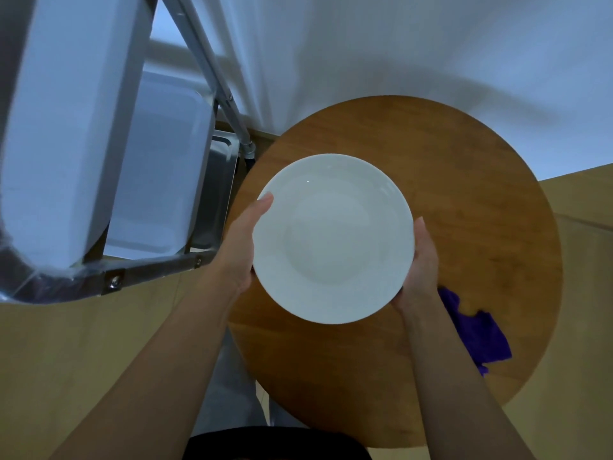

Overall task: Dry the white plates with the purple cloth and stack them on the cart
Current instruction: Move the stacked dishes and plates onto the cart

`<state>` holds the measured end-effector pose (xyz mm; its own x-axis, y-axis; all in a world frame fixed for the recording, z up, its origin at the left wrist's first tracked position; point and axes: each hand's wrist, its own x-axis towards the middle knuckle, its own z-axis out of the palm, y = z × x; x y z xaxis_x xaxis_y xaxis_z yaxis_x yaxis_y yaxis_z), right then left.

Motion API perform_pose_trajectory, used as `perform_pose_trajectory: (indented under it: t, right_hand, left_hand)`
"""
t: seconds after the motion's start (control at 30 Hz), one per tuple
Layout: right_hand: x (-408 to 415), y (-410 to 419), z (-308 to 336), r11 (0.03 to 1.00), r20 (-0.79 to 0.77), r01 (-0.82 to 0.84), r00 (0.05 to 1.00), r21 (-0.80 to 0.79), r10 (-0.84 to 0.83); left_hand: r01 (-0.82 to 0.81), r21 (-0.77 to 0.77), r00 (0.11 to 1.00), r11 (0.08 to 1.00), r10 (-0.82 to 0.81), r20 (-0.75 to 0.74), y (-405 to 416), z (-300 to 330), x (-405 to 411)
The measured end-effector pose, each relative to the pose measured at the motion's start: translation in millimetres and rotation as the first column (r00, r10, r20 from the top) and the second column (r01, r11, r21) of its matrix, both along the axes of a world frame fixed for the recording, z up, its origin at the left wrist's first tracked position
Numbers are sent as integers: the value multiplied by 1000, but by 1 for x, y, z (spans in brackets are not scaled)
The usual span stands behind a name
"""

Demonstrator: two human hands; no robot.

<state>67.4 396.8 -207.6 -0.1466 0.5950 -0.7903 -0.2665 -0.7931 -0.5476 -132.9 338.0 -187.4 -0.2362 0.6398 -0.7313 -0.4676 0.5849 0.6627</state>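
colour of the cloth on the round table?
Purple cloth, beside the right hand; head view.

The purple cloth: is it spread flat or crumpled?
Crumpled: the purple cloth lies bunched in uneven folds on the round wooden table.

One white plate (332, 239), one purple cloth (481, 336), two hands, one round table (464, 194), one cart (149, 267).

A round wooden table (464, 200) stands on a pale wood floor (83, 353) before a white wall (398, 44).
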Motion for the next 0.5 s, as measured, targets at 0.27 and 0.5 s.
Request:
perform_pose_trajectory:
  t: [0.27, 0.5]
  right_hand:
    - [1, 4, 0, 994, 5, -108, 994, 11, 108]
    - [10, -7, 9, 988, 28, -152, 988, 13, 152]
  left_hand:
    - [-40, 2, 999, 999, 40, 15, 2, 2, 2]
    - [-89, -8, 995, 996, 89, 43, -29, 3, 16]
